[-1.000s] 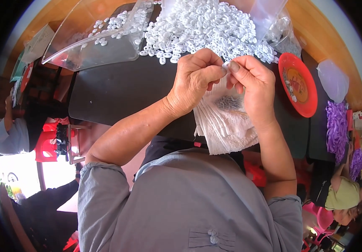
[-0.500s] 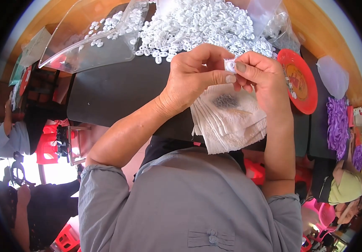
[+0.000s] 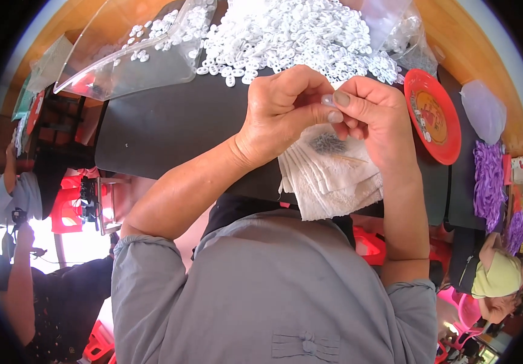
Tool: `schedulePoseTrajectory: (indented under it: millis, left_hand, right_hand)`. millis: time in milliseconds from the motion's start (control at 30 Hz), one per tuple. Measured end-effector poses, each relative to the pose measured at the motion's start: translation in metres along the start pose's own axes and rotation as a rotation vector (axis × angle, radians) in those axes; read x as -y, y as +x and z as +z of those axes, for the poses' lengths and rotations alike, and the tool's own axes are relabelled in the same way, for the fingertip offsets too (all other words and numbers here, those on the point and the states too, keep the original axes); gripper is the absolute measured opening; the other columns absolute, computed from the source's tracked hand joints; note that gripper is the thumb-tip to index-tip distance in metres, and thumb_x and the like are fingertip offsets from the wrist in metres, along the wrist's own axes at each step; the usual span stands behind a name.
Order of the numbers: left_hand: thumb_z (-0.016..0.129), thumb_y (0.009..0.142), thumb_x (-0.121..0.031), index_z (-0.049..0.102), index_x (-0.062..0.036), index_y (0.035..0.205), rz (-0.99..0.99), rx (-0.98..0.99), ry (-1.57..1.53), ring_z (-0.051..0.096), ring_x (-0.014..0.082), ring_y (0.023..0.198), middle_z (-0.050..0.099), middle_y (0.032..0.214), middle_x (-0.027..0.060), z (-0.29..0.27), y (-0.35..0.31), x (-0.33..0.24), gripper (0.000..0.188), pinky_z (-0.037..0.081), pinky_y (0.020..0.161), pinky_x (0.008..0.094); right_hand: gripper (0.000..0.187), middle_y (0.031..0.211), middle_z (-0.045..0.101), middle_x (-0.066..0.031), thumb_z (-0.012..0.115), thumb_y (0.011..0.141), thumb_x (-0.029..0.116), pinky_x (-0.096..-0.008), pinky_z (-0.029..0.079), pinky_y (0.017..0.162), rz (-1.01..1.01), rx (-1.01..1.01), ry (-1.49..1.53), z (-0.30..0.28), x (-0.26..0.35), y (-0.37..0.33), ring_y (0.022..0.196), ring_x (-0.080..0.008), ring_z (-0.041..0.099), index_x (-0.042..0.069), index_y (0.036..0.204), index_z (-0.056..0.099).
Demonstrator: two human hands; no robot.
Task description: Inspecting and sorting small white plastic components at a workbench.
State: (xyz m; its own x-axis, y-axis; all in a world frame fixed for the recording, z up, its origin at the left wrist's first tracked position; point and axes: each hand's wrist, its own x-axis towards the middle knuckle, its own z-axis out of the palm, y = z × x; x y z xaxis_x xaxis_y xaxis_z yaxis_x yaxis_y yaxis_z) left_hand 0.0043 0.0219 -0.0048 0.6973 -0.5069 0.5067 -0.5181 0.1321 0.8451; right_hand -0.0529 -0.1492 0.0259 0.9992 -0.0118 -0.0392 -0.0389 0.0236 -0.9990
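My left hand and my right hand meet above the near side of the dark table, fingertips pinched together. Between them is a small white piece, mostly covered by the fingers. Beyond the hands lies a large heap of white oval pieces, each with a hole or mark in the middle. Just below the hands, a folded cream cloth hangs over the table's near edge. On it rest a small pile of thin dark bits, too fine to name, and a thin stick.
A clear plastic bin with more white pieces stands at the far left. To the right are a red plate with a few pieces, a crumpled clear bag and a purple bundle. Other people are at both sides.
The white piece, plainly visible before, is now mostly hidden as my fingertips close around it. At the left, a person's raised hand has moved up.
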Motion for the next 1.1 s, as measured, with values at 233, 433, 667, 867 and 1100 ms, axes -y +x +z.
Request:
schedulePoseTrajectory:
  millis: [233, 433, 667, 867, 1100]
  left_hand:
    - [0.076, 0.078, -0.004, 0.059, -0.0007, 0.088, 0.050, -0.058, 0.013, 0.064, 0.0080, 0.071, 0.066, 0.078, 0.0061, 0.002, 0.002, 0.005, 0.021, 0.053, 0.064, 0.0230]
    - [0.080, 0.073, -0.006, 0.063, -0.0028, 0.092, 0.014, -0.030, 0.007, 0.059, 0.0046, 0.069, 0.064, 0.078, 0.0004, 0.000, 0.000, 0.004, 0.026, 0.050, 0.064, 0.0206]
    - [0.081, 0.073, -0.008, 0.062, -0.0032, 0.091, 0.064, -0.052, 0.023, 0.058, 0.0046, 0.065, 0.063, 0.076, 0.0002, 0.002, -0.001, 0.006, 0.026, 0.047, 0.059, 0.0203]
    - [0.076, 0.078, -0.004, 0.057, 0.0007, 0.090, 0.113, -0.020, 0.013, 0.064, 0.0093, 0.070, 0.065, 0.078, 0.0070, 0.002, 0.001, 0.003, 0.023, 0.053, 0.061, 0.0238]
    - [0.073, 0.080, 0.000, 0.056, 0.0019, 0.089, 0.115, -0.025, -0.008, 0.067, 0.0116, 0.071, 0.066, 0.077, 0.0092, -0.001, 0.001, 0.007, 0.019, 0.054, 0.061, 0.0248]
  right_hand:
    - [0.019, 0.062, 0.056, -0.0007, 0.067, 0.085, 0.016, -0.0191, 0.033, 0.046, -0.067, -0.055, 0.022, 0.003, 0.003, 0.000, 0.050, -0.0059, 0.048, -0.001, 0.079, 0.064]
    - [0.018, 0.063, 0.057, -0.0009, 0.064, 0.089, 0.016, -0.0184, 0.034, 0.047, -0.086, -0.030, -0.005, 0.005, 0.001, -0.001, 0.048, -0.0053, 0.046, -0.001, 0.082, 0.063]
    - [0.017, 0.062, 0.056, -0.0010, 0.063, 0.089, 0.014, -0.0181, 0.033, 0.047, -0.055, -0.050, -0.026, 0.007, 0.002, -0.002, 0.049, -0.0055, 0.047, 0.000, 0.081, 0.063]
    - [0.018, 0.061, 0.055, -0.0001, 0.064, 0.088, 0.014, -0.0184, 0.033, 0.047, -0.063, -0.074, -0.038, 0.007, 0.004, -0.003, 0.049, -0.0055, 0.046, -0.001, 0.078, 0.063]
    - [0.017, 0.061, 0.055, 0.0002, 0.065, 0.087, 0.013, -0.0189, 0.033, 0.048, -0.044, -0.055, -0.020, 0.013, 0.004, 0.003, 0.050, -0.0051, 0.045, 0.000, 0.077, 0.064]
